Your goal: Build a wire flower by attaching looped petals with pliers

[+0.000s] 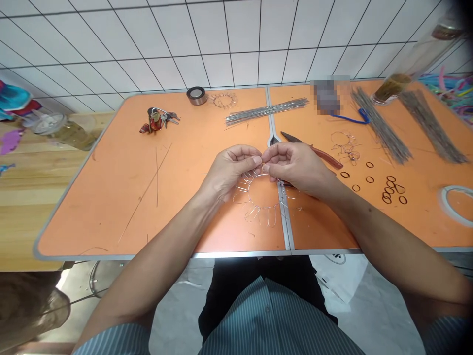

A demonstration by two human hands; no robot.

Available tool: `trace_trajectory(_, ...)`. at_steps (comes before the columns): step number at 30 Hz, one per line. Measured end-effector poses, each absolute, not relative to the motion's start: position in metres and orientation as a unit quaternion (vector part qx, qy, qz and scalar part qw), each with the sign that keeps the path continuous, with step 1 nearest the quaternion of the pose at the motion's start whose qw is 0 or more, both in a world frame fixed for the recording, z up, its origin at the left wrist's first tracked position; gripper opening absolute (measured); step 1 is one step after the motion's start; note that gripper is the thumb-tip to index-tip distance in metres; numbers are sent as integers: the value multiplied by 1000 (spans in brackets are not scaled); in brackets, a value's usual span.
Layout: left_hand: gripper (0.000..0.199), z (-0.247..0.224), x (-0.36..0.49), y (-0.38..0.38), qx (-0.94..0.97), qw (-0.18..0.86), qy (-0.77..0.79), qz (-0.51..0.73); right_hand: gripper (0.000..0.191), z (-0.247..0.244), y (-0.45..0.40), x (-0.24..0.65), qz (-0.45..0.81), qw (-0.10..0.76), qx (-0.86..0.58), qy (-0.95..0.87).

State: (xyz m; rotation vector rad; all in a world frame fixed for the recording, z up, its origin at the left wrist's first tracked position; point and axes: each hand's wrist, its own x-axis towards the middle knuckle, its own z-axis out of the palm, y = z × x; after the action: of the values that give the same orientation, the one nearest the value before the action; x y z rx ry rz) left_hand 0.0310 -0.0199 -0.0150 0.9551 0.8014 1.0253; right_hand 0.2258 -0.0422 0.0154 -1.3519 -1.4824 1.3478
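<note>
A ring of thin wire (268, 207) with many small loops around its edge hangs over the orange table. My left hand (236, 167) pinches the far side of this wire ring between thumb and forefinger. Right beside it, my right hand (290, 165) is closed on the same part of the ring, with its fingertips nearly touching the left ones. Pliers with red handles (327, 157) lie just behind my right hand.
Wire bundles (266, 112) lie at the back and right. Small dark rings (389, 190), a wire tangle (345, 145) and a white ring (458, 207) are to the right. Keys (158, 119) and a tape roll (197, 95) sit at the back left. Loose wires (146, 190) lie left.
</note>
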Motion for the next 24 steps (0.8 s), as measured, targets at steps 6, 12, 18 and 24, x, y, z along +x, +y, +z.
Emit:
trace_trajectory(6,24,-17,30,-20,482,642,356,478,16,14,-42,224,502,374,-514,-586)
trace_trajectory(12,29,-17,31,-19,530,621,326,477,21,10,-41,225,501,392,-492,-594)
trace_trajectory(18,44,-14,29,-19,511,646,345,449,21,13,-41,228,502,403,-494,-585)
trace_trajectory(24,39,-12,29,-25,524,666,383,367,18,11,-40,231,479,401,-503,-597)
